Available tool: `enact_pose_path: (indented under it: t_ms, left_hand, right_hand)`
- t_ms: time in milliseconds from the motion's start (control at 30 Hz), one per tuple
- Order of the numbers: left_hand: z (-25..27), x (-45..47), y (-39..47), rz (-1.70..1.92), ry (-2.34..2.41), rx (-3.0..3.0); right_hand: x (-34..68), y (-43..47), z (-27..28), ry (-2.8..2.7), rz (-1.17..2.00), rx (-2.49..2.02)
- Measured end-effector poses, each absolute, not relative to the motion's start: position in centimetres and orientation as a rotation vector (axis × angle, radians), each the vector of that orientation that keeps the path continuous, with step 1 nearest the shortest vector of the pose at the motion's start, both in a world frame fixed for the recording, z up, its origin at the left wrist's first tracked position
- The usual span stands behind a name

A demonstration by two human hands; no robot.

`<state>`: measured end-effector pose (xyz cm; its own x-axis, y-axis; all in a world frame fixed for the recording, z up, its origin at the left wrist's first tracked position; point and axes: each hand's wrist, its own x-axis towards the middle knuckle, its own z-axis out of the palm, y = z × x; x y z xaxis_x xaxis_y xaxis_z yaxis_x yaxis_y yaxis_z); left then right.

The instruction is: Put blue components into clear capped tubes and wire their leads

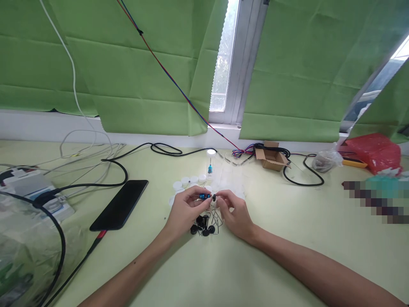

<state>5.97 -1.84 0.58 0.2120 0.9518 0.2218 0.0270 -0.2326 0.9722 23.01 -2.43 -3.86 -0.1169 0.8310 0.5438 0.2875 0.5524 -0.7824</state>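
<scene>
Above the middle of the table, my left hand (188, 207) pinches a small blue cylindrical piece (204, 196) between thumb and fingers; its exact kind is too small to make out. Close beside it, my right hand (234, 211) has its fingertips closed at a small black round part (214, 198), with thin bent metal wire showing just below. Under both hands lies a pile of black round-ended parts (206, 226) with bent metal wires. Behind the hands stands a small clear container with a blue-hubbed needle (210, 169), and several white round caps (177, 185) lie nearby.
A black phone (119, 204) with a cable lies on the left, near a power strip (53, 200) and clear plastic bags (25, 260). Black cables (166, 149) run along the back. An open cardboard box (271, 158) and red plastic bag (375, 151) sit at back right.
</scene>
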Motion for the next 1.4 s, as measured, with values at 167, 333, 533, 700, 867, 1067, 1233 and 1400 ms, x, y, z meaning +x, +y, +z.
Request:
enact_pose_path:
  t_ms: [167, 333, 533, 700, 867, 1067, 1233, 1400]
  left_hand:
    - [0.7, 6.0, -1.9, 1.192, 0.956, 1.477]
    - [0.3, 6.0, -1.9, 1.172, 0.941, 1.471]
    - [0.2, 6.0, -1.8, 1.181, 0.93, 1.485]
    - [0.2, 6.0, -1.8, 1.172, 0.924, 1.482]
    - [0.5, 6.0, -2.0, 1.153, 0.909, 1.532]
    - [0.4, 6.2, -1.8, 1.187, 0.928, 1.471]
    - [-0.3, 6.2, -1.3, 1.185, 0.941, 1.401]
    - [-0.4, 6.0, -1.3, 1.111, 0.943, 1.462]
  right_hand:
    - [22.9, -2.5, -3.9, -1.7, 0.618, -0.9]
    - [23.0, -2.4, -4.2, -1.681, 0.654, -0.894]
    - [23.0, -2.2, -4.4, -1.661, 0.658, -0.863]
    - [23.0, -2.1, -4.5, -1.645, 0.656, -0.849]
    - [23.1, -2.1, -4.6, -1.651, 0.644, -0.89]
    - [23.0, -2.2, -4.3, -1.639, 0.625, -0.926]
    - [23.0, -2.1, -4.4, -1.626, 0.613, -0.927]
    - [23.0, -2.2, -4.6, -1.621, 0.608, -0.915]
